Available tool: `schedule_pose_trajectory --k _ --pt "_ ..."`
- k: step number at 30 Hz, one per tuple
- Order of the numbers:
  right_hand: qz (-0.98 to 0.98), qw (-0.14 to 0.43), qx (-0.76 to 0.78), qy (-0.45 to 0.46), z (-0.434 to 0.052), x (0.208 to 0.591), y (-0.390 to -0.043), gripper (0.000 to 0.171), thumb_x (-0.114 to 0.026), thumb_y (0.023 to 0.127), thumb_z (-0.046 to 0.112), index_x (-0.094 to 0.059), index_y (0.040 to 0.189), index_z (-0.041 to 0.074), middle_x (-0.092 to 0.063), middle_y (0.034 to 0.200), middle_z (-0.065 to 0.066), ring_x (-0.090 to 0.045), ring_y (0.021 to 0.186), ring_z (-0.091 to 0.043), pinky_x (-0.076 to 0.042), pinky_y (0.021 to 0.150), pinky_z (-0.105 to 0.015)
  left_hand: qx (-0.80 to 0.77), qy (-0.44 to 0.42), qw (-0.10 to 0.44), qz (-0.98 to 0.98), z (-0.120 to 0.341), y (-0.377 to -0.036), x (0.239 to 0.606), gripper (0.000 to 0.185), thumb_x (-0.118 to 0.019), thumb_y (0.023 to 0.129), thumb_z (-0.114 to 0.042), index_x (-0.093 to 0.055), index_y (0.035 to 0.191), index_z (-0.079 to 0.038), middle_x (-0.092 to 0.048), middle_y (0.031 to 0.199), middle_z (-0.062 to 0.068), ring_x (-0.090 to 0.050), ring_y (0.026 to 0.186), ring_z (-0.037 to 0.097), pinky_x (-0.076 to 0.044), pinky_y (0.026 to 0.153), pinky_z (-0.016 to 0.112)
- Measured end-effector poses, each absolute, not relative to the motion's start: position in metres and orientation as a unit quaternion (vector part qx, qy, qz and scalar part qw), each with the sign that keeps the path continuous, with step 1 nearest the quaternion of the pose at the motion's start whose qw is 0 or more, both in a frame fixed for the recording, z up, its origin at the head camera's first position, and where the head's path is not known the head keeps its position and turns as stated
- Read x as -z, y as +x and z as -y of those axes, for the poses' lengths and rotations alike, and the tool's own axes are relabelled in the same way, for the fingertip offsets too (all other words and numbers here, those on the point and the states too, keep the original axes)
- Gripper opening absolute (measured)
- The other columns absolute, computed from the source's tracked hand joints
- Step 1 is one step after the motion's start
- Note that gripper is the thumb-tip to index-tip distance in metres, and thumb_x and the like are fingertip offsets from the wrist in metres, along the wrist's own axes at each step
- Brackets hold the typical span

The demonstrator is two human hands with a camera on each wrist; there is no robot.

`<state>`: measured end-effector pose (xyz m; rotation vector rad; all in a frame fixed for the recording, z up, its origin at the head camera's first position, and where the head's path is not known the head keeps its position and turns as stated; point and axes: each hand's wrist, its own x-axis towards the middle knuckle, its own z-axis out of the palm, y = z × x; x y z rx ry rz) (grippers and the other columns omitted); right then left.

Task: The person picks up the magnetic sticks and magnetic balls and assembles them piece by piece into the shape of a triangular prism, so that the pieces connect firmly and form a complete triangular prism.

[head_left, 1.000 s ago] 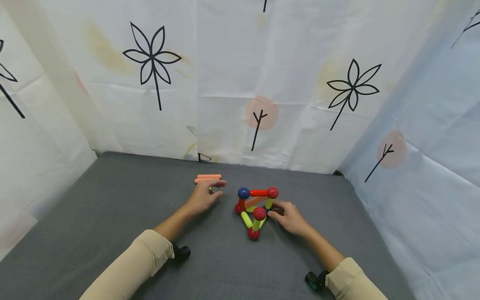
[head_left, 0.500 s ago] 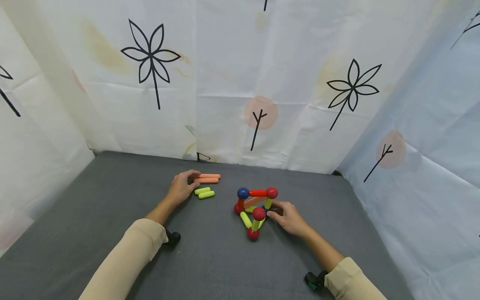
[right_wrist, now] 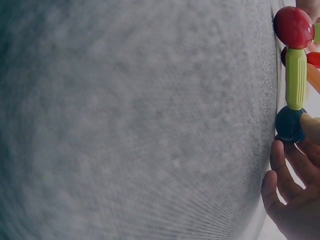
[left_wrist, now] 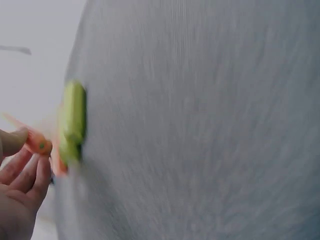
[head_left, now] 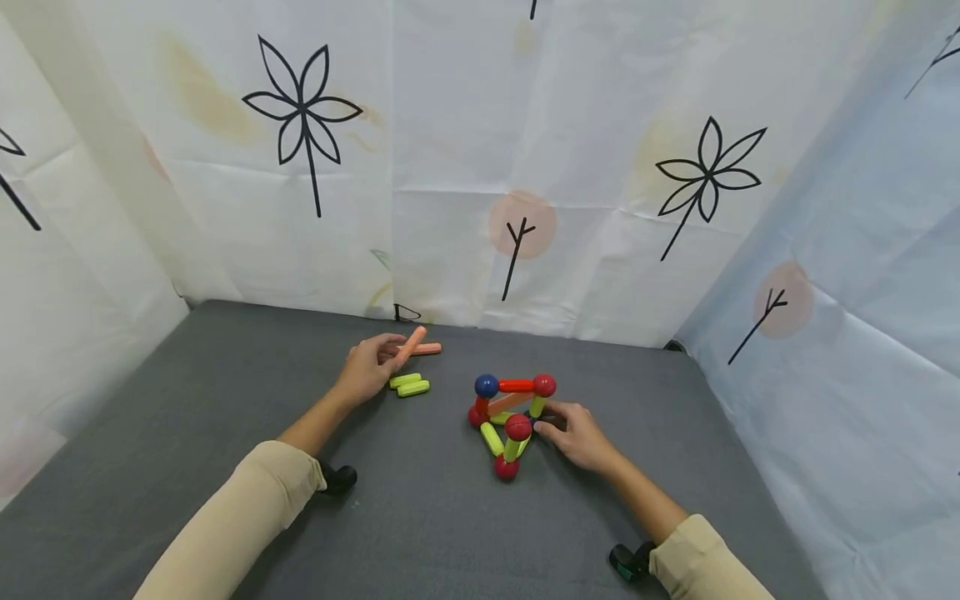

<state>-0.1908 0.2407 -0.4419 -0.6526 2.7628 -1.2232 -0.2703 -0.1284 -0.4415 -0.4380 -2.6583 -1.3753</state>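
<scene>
My left hand pinches an orange magnetic stick between thumb and fingers, its far end tilted up; in the left wrist view the stick's round end faces the camera. In the middle of the table stands a frame of balls and magnetic sticks. It has red balls, a raised blue ball, a red stick across the top and yellow-green sticks low down. At its right lower corner, my right hand holds a dark blue ball with thumb and fingers.
Another orange stick lies behind the left hand's fingers. Two short yellow-green sticks lie side by side just in front of it. A patterned white cloth hangs along the grey table's back and sides.
The left hand moved left from over the yellow-green sticks, uncovering them, then took one of the two orange sticks and tilted it up. The right hand stayed at the frame's corner.
</scene>
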Motion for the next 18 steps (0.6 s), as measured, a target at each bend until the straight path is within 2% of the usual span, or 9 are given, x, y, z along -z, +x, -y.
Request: schedule_pose_trajectory --k 4,8,11,15,18 --pt "-0.894 0.025 0.397 -0.208 -0.241 0.442 -0.191 0.034 -0.065 0.097 0.011 -0.062 0.126 -0.006 -0.069 0.115 -0.016 -0.068 0.103 -0.029 -0.054 0.088 -0.046 0.522 -0.153 0.008 0.839 0.117 -0.255 0.431 0.048 -0.069 0.093 -0.007 -0.055 0.138 0.001 -0.065 0.118 0.018 -0.064 0.109 0.033 -0.054 0.083 0.041" --pt "-0.894 0.025 0.398 -0.205 -0.242 0.443 -0.191 0.034 -0.065 0.097 0.012 -0.063 0.126 -0.005 -0.069 0.116 -0.016 -0.068 0.104 -0.029 -0.054 0.089 -0.046 0.581 -0.176 -0.058 0.793 0.105 -0.239 0.43 0.036 -0.074 0.089 -0.009 -0.066 0.122 0.002 -0.07 0.11 0.012 -0.066 0.1 0.022 -0.054 0.078 0.034" --pt "-0.895 0.023 0.396 -0.204 -0.242 0.444 -0.191 0.034 -0.065 0.097 0.012 -0.062 0.126 -0.005 -0.069 0.117 -0.016 -0.068 0.104 -0.029 -0.053 0.089 -0.046 0.603 -0.19 -0.094 0.769 0.095 -0.229 0.432 0.029 -0.077 0.088 -0.011 -0.069 0.112 0.003 -0.074 0.098 0.011 -0.069 0.091 0.015 -0.054 0.077 0.031" --pt "-0.895 0.022 0.396 -0.206 -0.242 0.444 -0.191 0.035 -0.065 0.097 0.012 -0.062 0.127 -0.006 -0.069 0.117 -0.016 -0.068 0.104 -0.029 -0.054 0.089 -0.045 0.603 -0.215 -0.127 0.757 0.081 -0.217 0.435 0.033 -0.077 0.088 -0.017 -0.069 0.114 0.003 -0.076 0.093 0.01 -0.07 0.086 0.014 -0.052 0.076 0.029" --pt "-0.894 0.022 0.396 -0.208 -0.241 0.444 -0.191 0.035 -0.065 0.097 0.012 -0.062 0.127 -0.005 -0.068 0.118 -0.016 -0.068 0.103 -0.029 -0.054 0.088 -0.045 0.601 -0.229 -0.146 0.752 0.069 -0.209 0.438 0.037 -0.077 0.089 -0.018 -0.068 0.117 0.004 -0.076 0.096 0.011 -0.071 0.089 0.015 -0.054 0.078 0.028"
